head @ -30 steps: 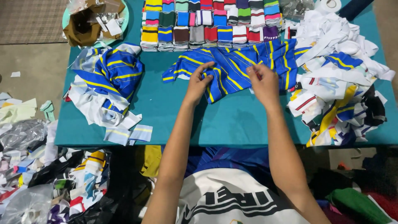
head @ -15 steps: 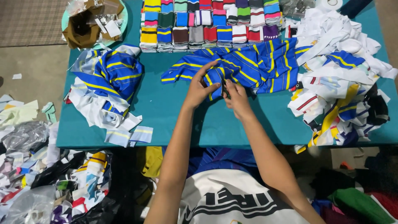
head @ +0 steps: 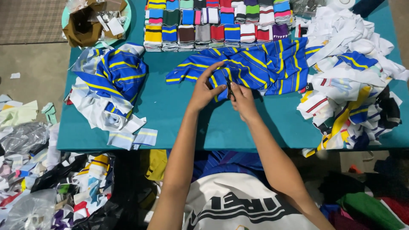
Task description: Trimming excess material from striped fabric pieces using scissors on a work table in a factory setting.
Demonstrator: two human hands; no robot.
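On the teal table (head: 179, 115), both hands (left hand (head: 205, 90), right hand (head: 241, 99)) pinch the blue striped cloth (head: 260, 66).

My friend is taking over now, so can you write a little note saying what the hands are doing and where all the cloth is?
Left hand: pinching the near edge of the blue yellow-striped cloth.
Right hand: gripping the same edge, right beside the left.
The cloth lies spread on the teal table.
Done: folded striped pieces in rows at the far edge.
Left: a blue-and-white pile on the left and a mixed heap on the right, both loose.
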